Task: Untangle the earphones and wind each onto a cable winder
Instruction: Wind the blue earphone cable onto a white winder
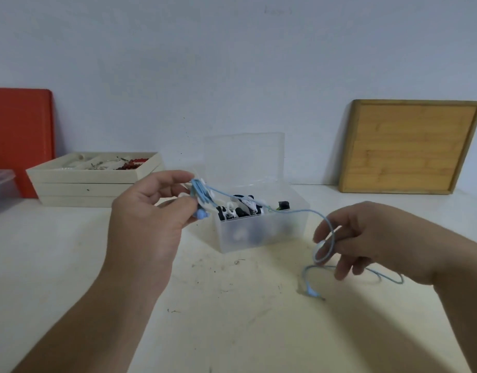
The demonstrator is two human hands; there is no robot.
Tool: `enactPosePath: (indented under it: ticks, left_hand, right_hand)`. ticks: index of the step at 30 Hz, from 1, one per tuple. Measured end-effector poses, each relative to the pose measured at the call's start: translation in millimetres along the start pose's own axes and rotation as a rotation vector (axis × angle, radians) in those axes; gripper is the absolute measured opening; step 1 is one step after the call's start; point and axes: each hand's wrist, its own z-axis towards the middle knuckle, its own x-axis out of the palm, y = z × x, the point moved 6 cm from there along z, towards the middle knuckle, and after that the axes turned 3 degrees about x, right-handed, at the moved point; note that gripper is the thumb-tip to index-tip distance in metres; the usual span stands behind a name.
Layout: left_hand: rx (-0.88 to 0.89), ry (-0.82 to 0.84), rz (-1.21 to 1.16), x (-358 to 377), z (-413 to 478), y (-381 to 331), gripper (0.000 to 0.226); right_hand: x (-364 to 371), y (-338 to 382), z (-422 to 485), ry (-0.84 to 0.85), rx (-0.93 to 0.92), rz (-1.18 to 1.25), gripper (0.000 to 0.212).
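Against a pale wall, a scuffed cream desk (232,305) carries an open clear plastic box (261,227) of black and white winders, stacked cream trays (94,181), a red board (19,141) and a wooden board (409,146) leaning at the back. From the head view, the left hand (148,214) pinches a white cable winder (205,203) already wrapped with several turns of the blue earphone cable (293,211), its fingers curled round it, while the right hand (366,238) loosely curls its fingers (342,270) round a slack loop of the same cable, whose plug end (311,292) trails onto the desk. The slack loop could likely kink or knot if pulled tight too quickly, and the wound turns may slip off the winder should the pinch loosen or the trailing end snag.
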Motion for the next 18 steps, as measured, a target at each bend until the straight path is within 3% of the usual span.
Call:
enactPosePath:
  ticks: [2, 5, 9, 13, 18]
  left_hand:
    - [-0.002, -0.020, 0.024, -1.2, -0.4, 0.6, 0.039]
    - [-0.014, -0.074, 0.049, -6.1, 1.7, 2.1, 0.038]
    - [-0.033, -0.099, 0.024, -9.6, 3.1, 3.9, 0.036]
    - [-0.022, -0.137, 0.053, -12.8, 1.4, 3.7, 0.037]
    - [-0.023, -0.256, 0.055, -23.2, 1.8, 2.7, 0.036]
  right_hand:
    - [-7.4, -4.0, 2.6, -0.103, 0.015, 0.003, 0.020]
    - [-15.3, -8.5, 4.0, -0.192, 0.025, -0.024, 0.019]
    - [-12.8, -3.5, 1.6, -0.111, -0.037, 0.036, 0.022]
    - [-13.4, -6.8, 1.7, -0.072, -0.027, 0.288, 0.031]
    - [-35.3, -29.6, 8.3, -0.348, 0.159, 0.601, 0.027]
